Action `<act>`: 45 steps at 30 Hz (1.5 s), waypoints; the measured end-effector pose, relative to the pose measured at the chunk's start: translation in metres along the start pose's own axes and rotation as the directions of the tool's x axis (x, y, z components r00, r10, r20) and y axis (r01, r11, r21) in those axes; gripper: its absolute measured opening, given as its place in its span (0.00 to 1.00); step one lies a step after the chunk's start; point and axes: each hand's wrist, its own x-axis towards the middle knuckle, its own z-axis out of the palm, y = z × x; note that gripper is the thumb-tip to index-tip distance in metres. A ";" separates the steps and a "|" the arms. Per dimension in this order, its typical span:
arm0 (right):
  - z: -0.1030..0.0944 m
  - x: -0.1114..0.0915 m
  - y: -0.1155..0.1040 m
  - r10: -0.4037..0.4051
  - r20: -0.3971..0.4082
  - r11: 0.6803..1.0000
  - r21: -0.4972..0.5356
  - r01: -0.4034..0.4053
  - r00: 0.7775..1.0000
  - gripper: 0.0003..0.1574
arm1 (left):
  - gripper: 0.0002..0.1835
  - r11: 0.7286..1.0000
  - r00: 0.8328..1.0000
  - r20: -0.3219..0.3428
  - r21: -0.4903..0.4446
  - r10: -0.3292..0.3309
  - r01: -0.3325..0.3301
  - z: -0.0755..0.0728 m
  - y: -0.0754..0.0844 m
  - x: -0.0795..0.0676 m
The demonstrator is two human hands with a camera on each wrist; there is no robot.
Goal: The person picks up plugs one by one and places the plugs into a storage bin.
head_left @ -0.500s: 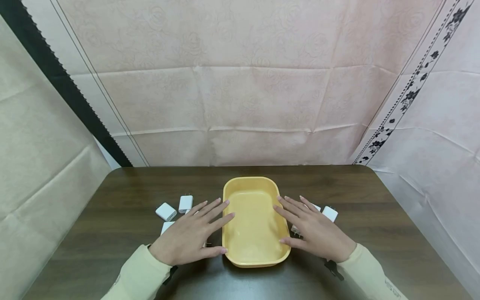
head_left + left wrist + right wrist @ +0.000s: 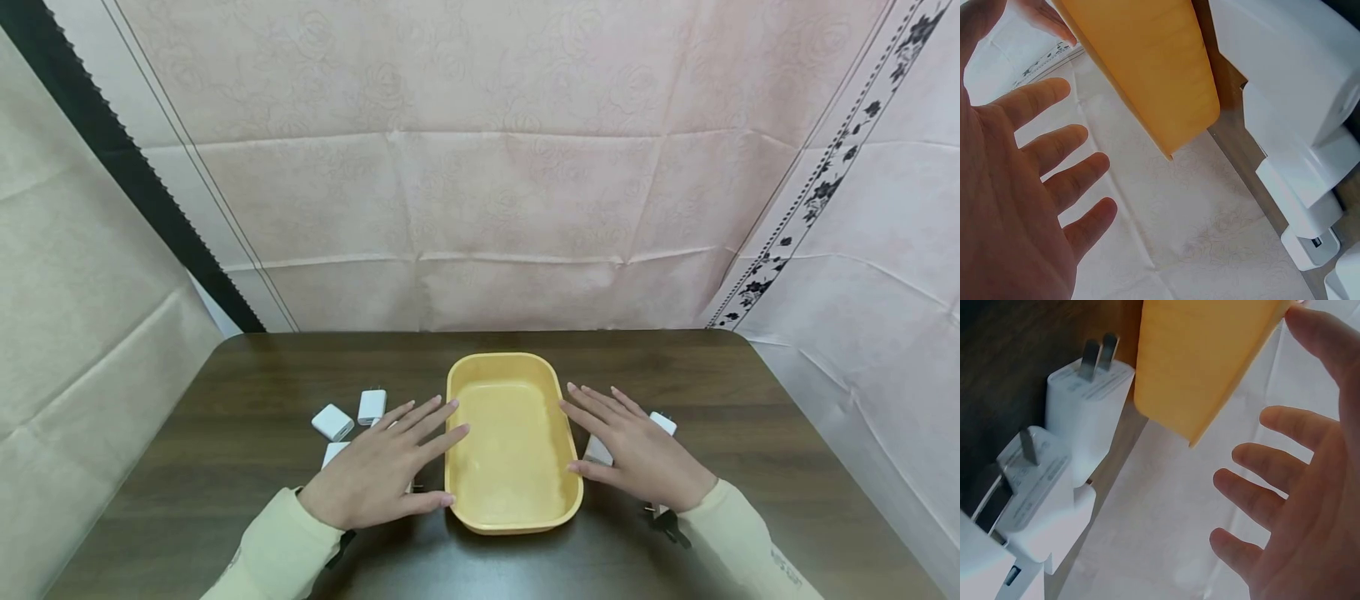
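A yellow plastic tray (image 2: 513, 450) with rounded corners stands in the middle of the table, nothing inside it. My left hand (image 2: 386, 467) hovers by its left rim with fingers spread and holds nothing. At the right rim is my right hand (image 2: 633, 446), its fingers also spread and its palm bare; whether the thumb touches the rim I cannot tell. White charger plugs lie under and beyond both hands: one (image 2: 332, 422) and another (image 2: 372, 406) at left, one (image 2: 597, 451) partly covered by the right hand. In the right wrist view a plug (image 2: 1088, 412) shows two metal prongs.
The dark wooden table (image 2: 262, 400) has rounded far corners. Pale patterned cloth (image 2: 480, 192) hangs behind it and on both sides. Another white charger plug (image 2: 663, 422) sits beyond the right hand, and one more (image 2: 335, 452) peeks out behind the left hand.
My right hand has shifted a little to the right, from over the tray's right rim to just outside it. The left hand and the tray stay nearly still.
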 end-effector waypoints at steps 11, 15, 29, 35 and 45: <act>0.000 -0.002 0.015 0.097 0.042 0.994 0.044 -0.099 0.994 0.49 | 0.41 1.000 1.000 0.002 -0.005 0.003 -0.003 0.000 -0.001 0.000; 0.000 -0.003 0.021 0.121 0.055 0.991 0.052 -0.124 0.991 0.48 | 0.41 1.000 1.000 0.004 0.001 0.005 -0.005 0.000 -0.001 0.000; 0.007 -0.006 0.034 0.142 0.093 0.988 0.044 -0.147 0.985 0.47 | 0.40 1.000 1.000 0.015 -0.009 -0.001 0.001 0.001 -0.003 0.001; 0.010 -0.008 0.036 0.149 0.115 0.986 0.060 -0.157 0.982 0.47 | 0.40 1.000 1.000 0.026 -0.013 -0.005 0.005 0.002 -0.003 0.001; 0.014 -0.006 0.033 0.156 0.194 0.986 0.030 -0.165 0.968 0.37 | 0.41 1.000 0.999 0.029 -0.029 -0.012 0.013 0.003 -0.003 0.001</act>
